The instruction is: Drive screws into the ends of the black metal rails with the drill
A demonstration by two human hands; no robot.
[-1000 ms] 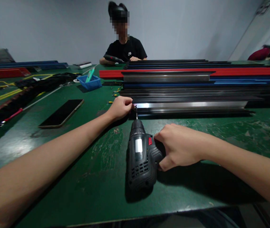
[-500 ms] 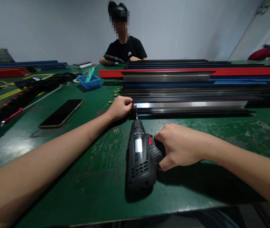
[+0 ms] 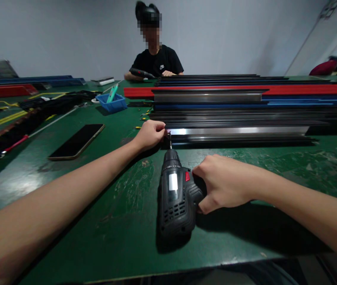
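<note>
My right hand (image 3: 224,182) is wrapped around the grip of a black cordless drill (image 3: 176,198) with a red button, lying low over the green table. Its bit (image 3: 170,141) points away from me and meets the left end of a dark metal profile (image 3: 239,132) with a shiny inner face. At that same end, my left hand (image 3: 150,133) has thumb and forefinger pinched together, right beside the bit tip. Whatever sits between those fingertips is too small and hidden to make out.
Behind the profile lie more black, blue and red profiles (image 3: 305,90). To the left are a phone (image 3: 76,141), a blue bin (image 3: 112,105) holding a teal tool, a red-handled screwdriver (image 3: 16,144) and black bundles. Across the table sits a person (image 3: 156,61) with another drill.
</note>
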